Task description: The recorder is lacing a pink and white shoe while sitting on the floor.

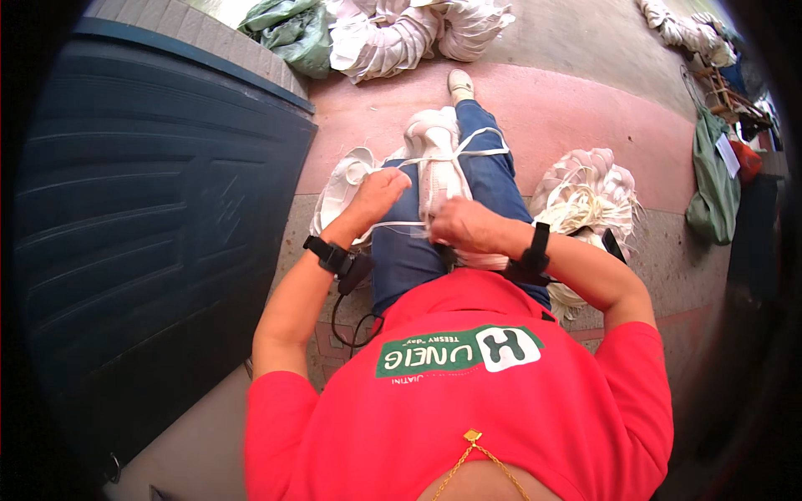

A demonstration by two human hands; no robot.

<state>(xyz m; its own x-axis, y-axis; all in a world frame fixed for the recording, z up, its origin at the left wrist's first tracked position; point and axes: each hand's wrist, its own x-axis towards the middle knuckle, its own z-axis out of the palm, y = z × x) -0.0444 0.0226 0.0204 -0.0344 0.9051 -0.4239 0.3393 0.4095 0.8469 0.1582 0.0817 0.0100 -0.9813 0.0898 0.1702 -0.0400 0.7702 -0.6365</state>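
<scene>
Across my lap, between my thighs, lies a long pale bundle with a braided far end. A thin white strap crosses over it and around my right leg. My left hand is closed at the left side of the bundle, on the strap's end. Fingers curled, my right hand presses at the bundle's near part, where a second length of strap runs in from the left. What lies inside its grip is mostly hidden. Beside my left knee sits a white roll of strap-like material.
A braided white bundle with loose strands lies to my right. Ahead are large white coils and a green sack. A dark blue door stands close on my left. At far right hangs a green bag.
</scene>
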